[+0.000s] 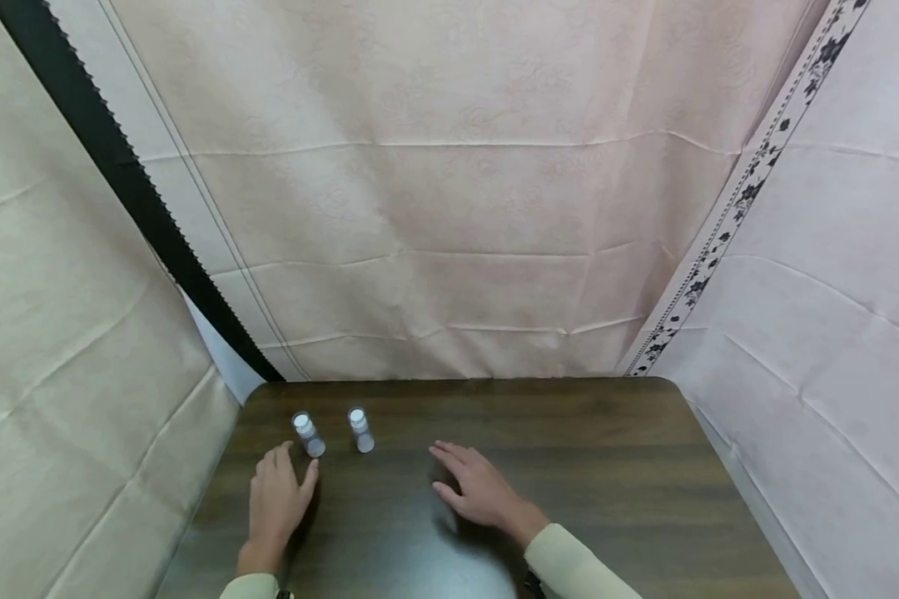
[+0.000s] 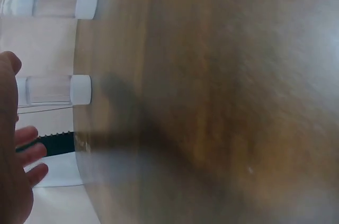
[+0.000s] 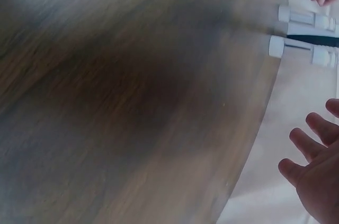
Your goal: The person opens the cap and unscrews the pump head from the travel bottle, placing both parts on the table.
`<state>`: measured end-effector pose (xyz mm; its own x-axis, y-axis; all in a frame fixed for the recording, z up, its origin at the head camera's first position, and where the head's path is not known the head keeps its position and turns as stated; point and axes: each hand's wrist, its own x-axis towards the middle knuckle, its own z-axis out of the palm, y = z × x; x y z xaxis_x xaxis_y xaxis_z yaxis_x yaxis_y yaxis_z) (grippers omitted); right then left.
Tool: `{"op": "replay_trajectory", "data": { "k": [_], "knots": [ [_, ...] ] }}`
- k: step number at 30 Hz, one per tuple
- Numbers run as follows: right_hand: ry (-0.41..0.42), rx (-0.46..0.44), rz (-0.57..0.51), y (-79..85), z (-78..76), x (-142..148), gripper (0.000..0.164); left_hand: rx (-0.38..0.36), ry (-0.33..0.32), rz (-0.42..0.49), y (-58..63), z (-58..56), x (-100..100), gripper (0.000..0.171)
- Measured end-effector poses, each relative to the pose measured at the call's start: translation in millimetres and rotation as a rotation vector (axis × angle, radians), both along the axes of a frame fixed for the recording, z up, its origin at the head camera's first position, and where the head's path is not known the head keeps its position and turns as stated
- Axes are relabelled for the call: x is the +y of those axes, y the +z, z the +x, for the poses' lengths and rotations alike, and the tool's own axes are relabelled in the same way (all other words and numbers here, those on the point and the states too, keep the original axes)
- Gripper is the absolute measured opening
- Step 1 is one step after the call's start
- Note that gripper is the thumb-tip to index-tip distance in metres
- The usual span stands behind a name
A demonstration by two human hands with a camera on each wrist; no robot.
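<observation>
The left hand is empty, fingers loosely extended, just beside the left bottle; the right bottle stands nearby, lower left of frame. The right hand, lower center, is empty too, fingers apart. Careless thumb nudge could topple the left bottle imo.

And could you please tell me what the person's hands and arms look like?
The left hand and right hand are ungloved. The left sleeve and right sleeve are pale yellowish green, ending near the wrists. Something small and black shows beside each cuff, too little to identify.
</observation>
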<state>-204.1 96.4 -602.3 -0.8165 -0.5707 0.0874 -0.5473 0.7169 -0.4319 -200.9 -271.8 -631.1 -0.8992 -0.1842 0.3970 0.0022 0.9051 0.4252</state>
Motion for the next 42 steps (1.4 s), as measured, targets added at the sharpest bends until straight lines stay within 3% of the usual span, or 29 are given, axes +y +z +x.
{"op": "replay_trajectory", "data": {
  "k": [6, 12, 15, 21, 32, 42],
  "knots": [
    [0.047, -0.040, 0.003, 3.8, 1.1, -11.9, 0.059, -0.166, 0.067, 0.142, 1.4, -15.0, -5.4, 0.082],
    [0.073, -0.047, 0.001, 2.8, 2.0, -20.5, 0.060, -0.289, 0.059, 0.344, 0.3, -28.5, -7.1, 0.088],
    [0.095, -0.030, 0.019, 2.8, 0.6, -23.8, 0.061, -0.281, 0.039, 0.422, -1.9, -34.2, -7.1, 0.086],
    [0.161, 0.004, 0.103, 0.3, -3.9, -27.7, 0.063, -0.272, 0.006, 0.469, -5.8, -42.9, -4.8, 0.084],
    [0.216, 0.008, 0.163, -3.5, -9.1, -33.6, 0.061, -0.319, 0.058, 0.544, -9.5, -49.5, 1.4, 0.074],
    [0.206, -0.019, 0.132, -1.6, -12.7, -38.5, 0.060, -0.195, 0.056, 0.576, -13.4, -47.0, 4.5, 0.052]
  ]
}}
